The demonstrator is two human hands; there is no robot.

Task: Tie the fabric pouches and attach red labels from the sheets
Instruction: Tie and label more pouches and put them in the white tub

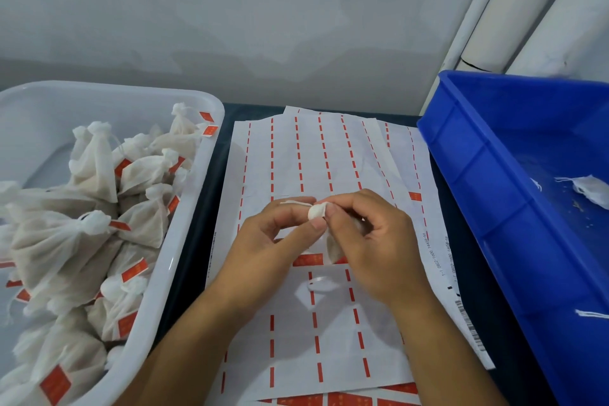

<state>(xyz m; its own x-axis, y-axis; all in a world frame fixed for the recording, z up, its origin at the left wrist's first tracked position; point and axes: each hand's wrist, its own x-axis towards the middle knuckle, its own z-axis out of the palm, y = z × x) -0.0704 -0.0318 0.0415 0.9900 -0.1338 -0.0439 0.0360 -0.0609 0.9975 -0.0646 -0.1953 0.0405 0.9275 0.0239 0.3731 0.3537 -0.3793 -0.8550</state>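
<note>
Both hands (329, 234) pinch pouch (318, 210) (neck up); body hangs down

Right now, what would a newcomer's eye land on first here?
Both hands at centre, the left hand and right hand pinching a small white pouch above the label sheets striped with red dashes. Left, a white tub heaped with tied, red-labelled pouches; right, a bright blue crate.

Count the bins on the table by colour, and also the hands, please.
White bins: 1
Blue bins: 1
Hands: 2, the left hand and the right hand, both on one pouch
Total: 4
</note>
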